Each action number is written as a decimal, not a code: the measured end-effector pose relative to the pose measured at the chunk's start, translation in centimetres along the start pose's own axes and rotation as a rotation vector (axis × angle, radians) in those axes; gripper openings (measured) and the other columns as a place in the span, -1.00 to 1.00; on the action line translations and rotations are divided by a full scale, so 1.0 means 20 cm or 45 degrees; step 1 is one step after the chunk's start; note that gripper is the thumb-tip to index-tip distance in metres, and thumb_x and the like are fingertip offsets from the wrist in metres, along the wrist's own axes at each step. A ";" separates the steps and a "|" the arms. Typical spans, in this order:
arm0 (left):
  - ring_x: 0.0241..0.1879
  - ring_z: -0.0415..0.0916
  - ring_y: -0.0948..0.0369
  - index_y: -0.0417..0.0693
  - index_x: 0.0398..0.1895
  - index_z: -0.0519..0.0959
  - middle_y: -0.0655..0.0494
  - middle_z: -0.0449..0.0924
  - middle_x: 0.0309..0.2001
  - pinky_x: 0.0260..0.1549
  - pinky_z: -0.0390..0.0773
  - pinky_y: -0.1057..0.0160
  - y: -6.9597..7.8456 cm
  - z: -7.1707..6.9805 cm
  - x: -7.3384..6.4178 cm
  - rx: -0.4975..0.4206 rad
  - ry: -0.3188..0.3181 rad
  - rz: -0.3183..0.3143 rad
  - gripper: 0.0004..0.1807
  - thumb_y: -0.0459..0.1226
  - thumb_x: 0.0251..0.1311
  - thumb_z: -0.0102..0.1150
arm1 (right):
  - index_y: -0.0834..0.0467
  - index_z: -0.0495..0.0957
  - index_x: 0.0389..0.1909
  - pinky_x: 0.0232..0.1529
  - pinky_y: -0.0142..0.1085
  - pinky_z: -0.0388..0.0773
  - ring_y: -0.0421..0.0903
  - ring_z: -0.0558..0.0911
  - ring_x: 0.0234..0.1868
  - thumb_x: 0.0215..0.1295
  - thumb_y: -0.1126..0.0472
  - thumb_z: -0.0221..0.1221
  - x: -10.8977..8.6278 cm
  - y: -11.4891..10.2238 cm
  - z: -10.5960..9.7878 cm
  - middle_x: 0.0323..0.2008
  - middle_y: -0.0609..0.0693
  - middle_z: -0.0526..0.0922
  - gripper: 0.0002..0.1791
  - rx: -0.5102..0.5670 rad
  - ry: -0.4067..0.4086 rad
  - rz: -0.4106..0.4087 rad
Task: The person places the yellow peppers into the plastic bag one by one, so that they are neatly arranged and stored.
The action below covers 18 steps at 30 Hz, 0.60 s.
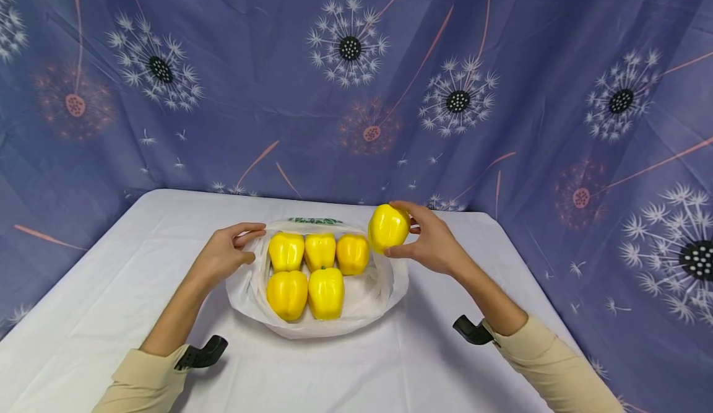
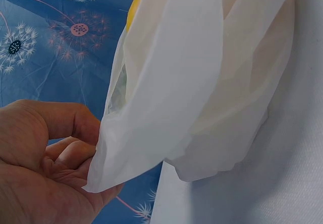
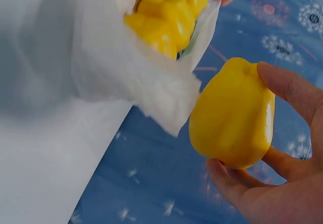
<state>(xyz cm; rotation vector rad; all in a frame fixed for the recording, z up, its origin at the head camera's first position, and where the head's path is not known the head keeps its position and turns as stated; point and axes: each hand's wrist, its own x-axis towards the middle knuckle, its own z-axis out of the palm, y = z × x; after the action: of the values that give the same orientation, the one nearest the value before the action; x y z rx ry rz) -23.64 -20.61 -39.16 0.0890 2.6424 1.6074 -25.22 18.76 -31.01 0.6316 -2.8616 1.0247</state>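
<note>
The right hand (image 1: 431, 243) grips a yellow pepper (image 1: 388, 228) just above the bag's (image 1: 384, 289) far right rim, leftward of its palm; the left hand (image 1: 225, 253) pinches the opposite rim, mid-table.

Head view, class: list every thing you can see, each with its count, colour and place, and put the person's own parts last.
peppers in the bag: five, yellow, in two rows inside the bag
held pepper: one, yellow, above the bag's right rim
bag: one, white plastic, open, mid-table
table: one, white cloth
backdrop: one, blue with dandelion print, behind the table
wrist mounts: two, black, one at each cuff
left hand: pinches the bag's left rim
right hand: fingers grip the held pepper
</note>
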 end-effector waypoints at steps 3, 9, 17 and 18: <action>0.28 0.38 0.06 -0.11 0.47 0.38 -0.15 0.49 0.36 -0.38 0.44 0.38 0.00 0.00 0.00 0.008 0.002 0.002 -0.23 -0.54 0.07 0.11 | -0.06 0.34 0.46 0.26 0.03 0.50 0.07 0.53 0.24 -0.07 0.07 0.57 -0.02 -0.03 0.03 0.39 0.02 0.44 0.00 0.011 -0.041 -0.023; -0.23 0.43 0.28 -0.07 0.47 0.38 -0.12 0.50 0.36 -0.45 0.40 0.35 0.00 -0.01 0.00 0.016 0.005 -0.013 -0.22 -0.54 0.07 0.11 | -0.06 0.37 0.44 0.25 0.01 0.50 0.00 0.54 0.19 -0.08 0.13 0.57 -0.04 -0.07 0.09 0.36 -0.05 0.48 -0.03 0.036 -0.102 -0.037; 0.18 0.41 0.03 -0.10 0.47 0.38 -0.14 0.50 0.35 -0.42 0.43 0.36 0.00 0.00 0.00 0.013 0.004 -0.002 -0.23 -0.54 0.08 0.10 | -0.11 0.37 0.43 0.25 -0.05 0.53 0.01 0.55 0.17 -0.09 0.17 0.57 -0.07 -0.11 0.15 0.34 -0.10 0.50 -0.03 0.069 -0.146 -0.039; 0.18 0.40 0.04 -0.10 0.47 0.38 -0.14 0.50 0.35 -0.41 0.43 0.36 0.00 0.00 0.00 0.016 0.004 -0.001 -0.23 -0.54 0.08 0.10 | -0.12 0.37 0.43 0.25 -0.06 0.53 0.01 0.55 0.17 -0.08 0.18 0.57 -0.07 -0.11 0.16 0.33 -0.10 0.51 -0.03 0.068 -0.156 -0.039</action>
<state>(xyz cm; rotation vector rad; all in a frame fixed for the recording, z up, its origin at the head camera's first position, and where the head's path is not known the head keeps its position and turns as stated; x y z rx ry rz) -23.64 -20.64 -39.07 0.0855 2.6545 1.5927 -22.70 15.81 -32.34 0.7654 -2.9269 1.0985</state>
